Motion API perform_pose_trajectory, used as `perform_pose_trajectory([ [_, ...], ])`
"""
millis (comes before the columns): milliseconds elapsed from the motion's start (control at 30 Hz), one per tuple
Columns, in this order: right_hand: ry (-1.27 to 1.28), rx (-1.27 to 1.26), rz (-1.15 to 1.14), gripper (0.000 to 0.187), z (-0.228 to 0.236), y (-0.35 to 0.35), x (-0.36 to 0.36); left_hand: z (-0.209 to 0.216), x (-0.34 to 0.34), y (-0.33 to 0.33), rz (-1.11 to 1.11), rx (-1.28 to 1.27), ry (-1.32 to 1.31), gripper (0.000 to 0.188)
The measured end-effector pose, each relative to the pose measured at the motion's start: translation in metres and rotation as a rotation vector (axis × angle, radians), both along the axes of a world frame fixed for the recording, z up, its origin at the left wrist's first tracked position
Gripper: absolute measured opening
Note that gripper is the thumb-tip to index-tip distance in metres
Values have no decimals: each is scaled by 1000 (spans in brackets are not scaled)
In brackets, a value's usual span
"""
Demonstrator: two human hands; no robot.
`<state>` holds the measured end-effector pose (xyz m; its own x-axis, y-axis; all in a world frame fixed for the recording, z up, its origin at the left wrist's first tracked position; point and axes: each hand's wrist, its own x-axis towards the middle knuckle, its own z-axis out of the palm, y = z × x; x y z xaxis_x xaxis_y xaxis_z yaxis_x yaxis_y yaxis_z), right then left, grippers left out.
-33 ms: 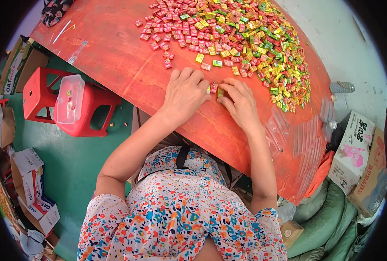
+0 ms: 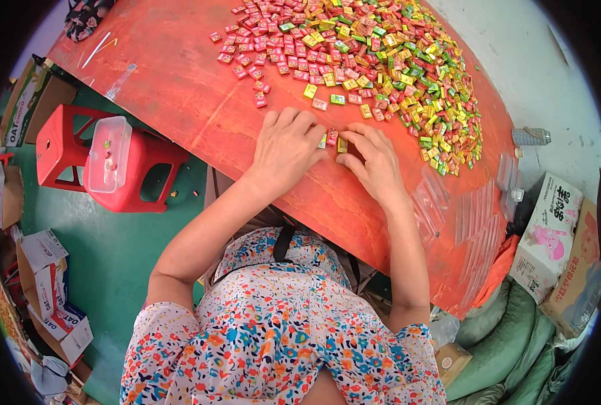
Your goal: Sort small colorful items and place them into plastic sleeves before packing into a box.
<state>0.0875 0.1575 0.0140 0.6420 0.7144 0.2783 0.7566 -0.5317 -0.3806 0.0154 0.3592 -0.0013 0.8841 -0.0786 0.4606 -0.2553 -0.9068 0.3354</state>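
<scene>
Three small candy-like boxes stand in a short row on the red table [image 2: 206, 101] between my hands. The left one is a green box [image 2: 322, 142], the middle one a red box [image 2: 331, 138], the right one a yellow box [image 2: 342, 144]. My left hand [image 2: 285, 147] is curled, its thumb and forefinger closed about the green box at the row's left end. At the other end, my right hand [image 2: 373, 160] pinches the yellow box between thumb and forefinger. Just beyond lies a large heap of similar small boxes [image 2: 381, 61], red, yellow and green.
Clear plastic sleeves [image 2: 476, 216] lie on the table at right. Red stools [image 2: 128, 182] stand at left, one bearing a clear plastic tub [image 2: 108, 152] with a few small boxes. Cartons [image 2: 550, 236] stand at right beside green sacks [image 2: 503, 337]. More cartons [image 2: 50, 290] are on the left.
My fingers have shifted very slightly, so the green and yellow boxes show a little more. Everything else looks the same.
</scene>
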Motion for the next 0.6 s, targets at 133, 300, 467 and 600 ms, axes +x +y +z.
perform_pose_trajectory([
  [133, -62, 108, -37, 30, 6, 8, 18, 1, 6, 16, 46, -45, -106, 35],
  [300, -329, -4, 77, 29, 0, 43, 56, 1, 53, 22, -25, 109, -79, 27],
  [467, -374, -225, 33, 29, -5, 38, 60, -8, 67, 21, -103, 273, -163, 8],
  [600, -258, -67, -41, 26, 2, 18, 41, -8, 61, 19, -109, 267, -179, 9],
])
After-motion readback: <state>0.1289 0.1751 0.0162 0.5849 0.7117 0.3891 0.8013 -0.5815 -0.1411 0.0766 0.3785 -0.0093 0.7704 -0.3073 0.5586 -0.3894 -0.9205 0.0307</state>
